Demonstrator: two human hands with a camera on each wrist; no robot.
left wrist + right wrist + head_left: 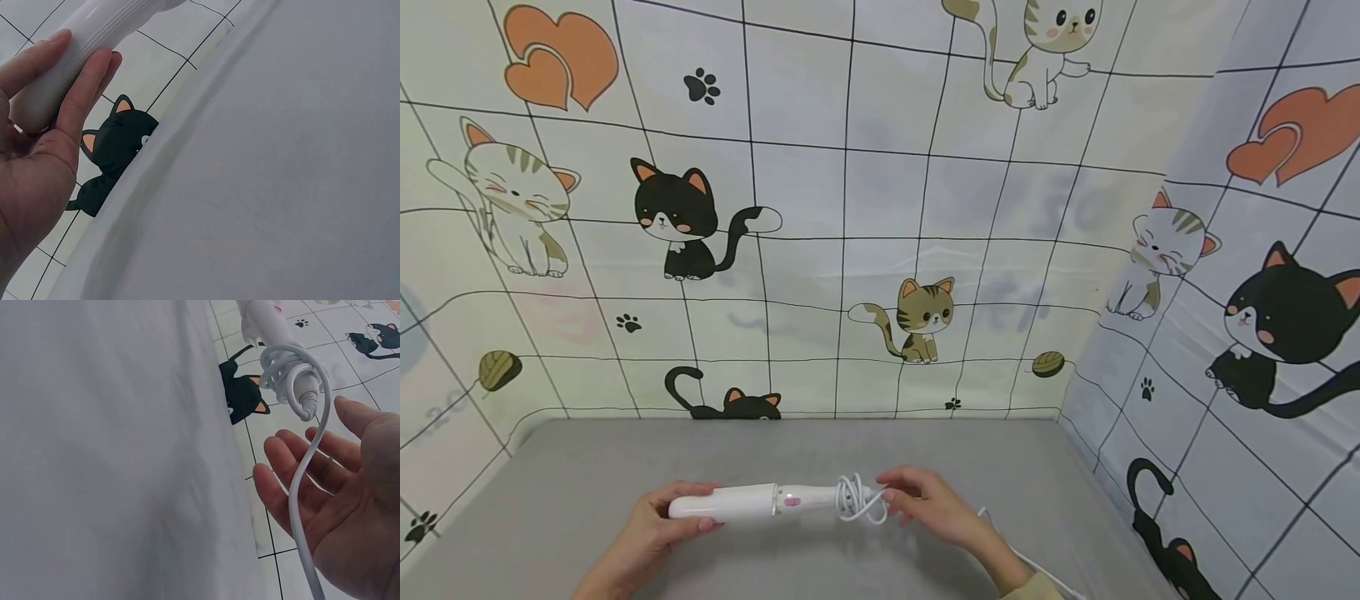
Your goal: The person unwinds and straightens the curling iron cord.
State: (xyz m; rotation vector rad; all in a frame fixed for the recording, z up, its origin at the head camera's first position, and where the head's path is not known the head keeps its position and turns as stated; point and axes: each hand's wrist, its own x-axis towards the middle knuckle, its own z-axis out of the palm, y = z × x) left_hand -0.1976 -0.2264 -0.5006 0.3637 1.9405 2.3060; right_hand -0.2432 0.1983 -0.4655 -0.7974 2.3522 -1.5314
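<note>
My left hand grips the thick, rounded end of a white wand-shaped corded appliance, thumb on one side and fingers on the other. The appliance lies level above the grey surface, with a pink switch on its narrower handle. Fine ridges run along its thick body in the left wrist view. Around the handle's far end loops a white cord. Beside those loops is my right hand, its fingers loosely bent. In the right wrist view a loose length of cord crosses in front of that palm.
A grey cloth-covered tabletop stretches beneath both hands. Behind and at the sides hangs a white grid-patterned sheet printed with cats, hearts and paws. The cord's tail trails past the right forearm toward the near edge.
</note>
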